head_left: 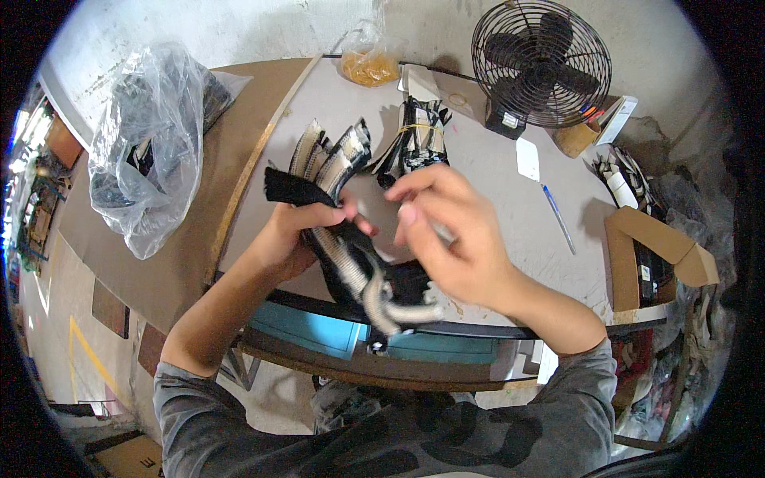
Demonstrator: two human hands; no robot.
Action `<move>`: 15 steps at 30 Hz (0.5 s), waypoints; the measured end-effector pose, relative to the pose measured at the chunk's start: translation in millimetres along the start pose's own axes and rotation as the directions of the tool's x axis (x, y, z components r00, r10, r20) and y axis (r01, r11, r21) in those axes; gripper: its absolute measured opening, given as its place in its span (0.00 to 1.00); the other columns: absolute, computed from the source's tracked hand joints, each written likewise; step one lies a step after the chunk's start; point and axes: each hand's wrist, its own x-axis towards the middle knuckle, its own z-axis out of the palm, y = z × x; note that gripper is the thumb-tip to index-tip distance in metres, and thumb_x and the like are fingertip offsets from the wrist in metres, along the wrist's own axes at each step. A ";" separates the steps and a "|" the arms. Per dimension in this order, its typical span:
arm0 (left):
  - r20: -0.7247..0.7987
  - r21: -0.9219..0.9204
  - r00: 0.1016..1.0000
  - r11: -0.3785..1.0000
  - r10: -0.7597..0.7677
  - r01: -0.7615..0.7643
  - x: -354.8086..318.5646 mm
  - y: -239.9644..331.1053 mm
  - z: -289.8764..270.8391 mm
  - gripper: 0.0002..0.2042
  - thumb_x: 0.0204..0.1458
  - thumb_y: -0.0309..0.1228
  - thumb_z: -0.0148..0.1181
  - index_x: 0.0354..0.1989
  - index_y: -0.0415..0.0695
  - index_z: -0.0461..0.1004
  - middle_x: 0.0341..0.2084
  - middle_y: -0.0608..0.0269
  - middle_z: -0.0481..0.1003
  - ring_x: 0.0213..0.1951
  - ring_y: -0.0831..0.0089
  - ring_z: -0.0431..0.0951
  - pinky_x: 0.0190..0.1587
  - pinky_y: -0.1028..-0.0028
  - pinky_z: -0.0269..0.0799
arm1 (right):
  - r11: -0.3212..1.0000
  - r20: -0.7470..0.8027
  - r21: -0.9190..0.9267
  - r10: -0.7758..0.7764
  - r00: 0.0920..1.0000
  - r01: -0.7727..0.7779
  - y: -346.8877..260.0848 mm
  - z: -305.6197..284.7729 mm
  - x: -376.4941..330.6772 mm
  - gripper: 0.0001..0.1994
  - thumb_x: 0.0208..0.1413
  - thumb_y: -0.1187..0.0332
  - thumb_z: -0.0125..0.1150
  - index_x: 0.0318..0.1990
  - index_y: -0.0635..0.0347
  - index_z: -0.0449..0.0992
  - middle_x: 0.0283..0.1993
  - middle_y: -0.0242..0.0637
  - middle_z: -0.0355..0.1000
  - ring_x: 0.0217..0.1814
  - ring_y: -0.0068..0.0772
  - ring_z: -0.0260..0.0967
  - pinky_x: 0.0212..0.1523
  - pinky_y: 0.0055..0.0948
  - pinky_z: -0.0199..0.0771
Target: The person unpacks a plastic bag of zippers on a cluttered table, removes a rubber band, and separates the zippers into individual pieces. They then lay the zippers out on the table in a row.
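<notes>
A bundle of black, beige and white fabric strips [348, 256] hangs in front of me over the table's near edge. My left hand [296, 231] is closed round its middle, the thumb across a black strip. The upper ends fan out above that hand, and the lower ends droop and look blurred. Just to the right of the bundle, my right hand [454, 235] is raised with its fingers curled and the thumb brought against them; anything pinched there is too small to make out. Beyond it lies a second strip bundle [422, 137], tied with a yellow rubber band.
Yellow rubber bands fill a clear bag [370, 68] at the back of the table [510, 263]. A black fan [542, 64] stands at the back right. To the right are a blue pen [559, 219] and an open cardboard box [625, 271]. A large plastic bag [151, 151] sits left.
</notes>
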 end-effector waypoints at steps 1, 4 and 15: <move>-0.001 -0.109 0.999 0.993 0.041 -0.040 -1.2 -3.7 1.5 0.08 0.52 0.25 0.62 0.40 0.39 0.74 0.35 0.52 0.81 0.43 0.59 0.83 0.55 0.60 0.77 | 0.998 -0.102 -0.047 -0.056 0.993 0.052 5.7 0.4 5.9 0.08 0.60 0.74 0.58 0.44 0.66 0.79 0.44 0.46 0.75 0.40 0.46 0.73 0.44 0.36 0.74; 0.348 0.222 0.933 0.975 -0.094 0.015 1.1 0.3 -2.6 0.10 0.53 0.34 0.63 0.34 0.41 0.72 0.28 0.55 0.77 0.37 0.59 0.80 0.54 0.56 0.75 | 0.944 -0.150 0.212 0.288 0.946 -0.253 10.7 13.1 2.8 0.10 0.57 0.78 0.56 0.46 0.67 0.78 0.41 0.45 0.74 0.35 0.38 0.73 0.37 0.31 0.74; 0.335 0.289 0.926 0.955 -0.172 0.073 -9.8 -3.6 2.5 0.21 0.51 0.32 0.67 0.50 0.37 0.69 0.29 0.52 0.77 0.38 0.57 0.81 0.51 0.52 0.78 | 0.982 0.006 0.087 0.166 0.986 -0.166 18.9 4.1 1.5 0.09 0.50 0.80 0.64 0.40 0.64 0.79 0.38 0.39 0.76 0.38 0.32 0.74 0.39 0.29 0.73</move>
